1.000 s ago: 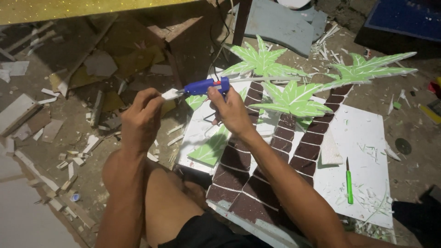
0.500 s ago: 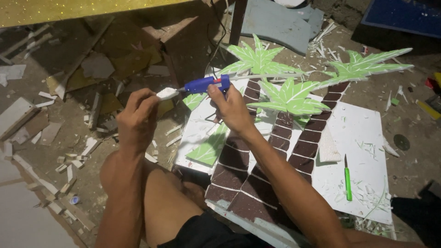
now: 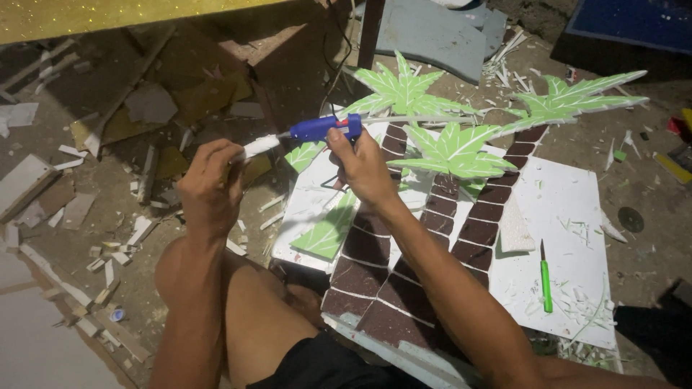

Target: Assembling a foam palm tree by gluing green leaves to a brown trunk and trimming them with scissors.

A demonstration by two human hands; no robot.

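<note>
My right hand [image 3: 362,167] grips a blue glue gun [image 3: 324,128] held level, its back end pointing left. A whitish glue stick [image 3: 259,146] sticks out of that back end, and my left hand [image 3: 211,186] is closed around the stick's free end. Both hands hover above a foam craft piece of palm trees, with brown segmented trunks [image 3: 404,266] and green leaves [image 3: 454,150], lying on a white board [image 3: 569,216]. A loose green leaf [image 3: 328,232] lies on the board below my right hand.
A green craft knife [image 3: 546,277] lies on the white board at the right among foam shavings. Foam and wood scraps [image 3: 108,238] litter the floor at left. A grey sheet [image 3: 432,32] lies at the back. My bent knee [image 3: 187,266] is below my left hand.
Both hands with the glue gun and stick have stayed nearly in place; the left hand has shifted slightly along the stick towards the gun.
</note>
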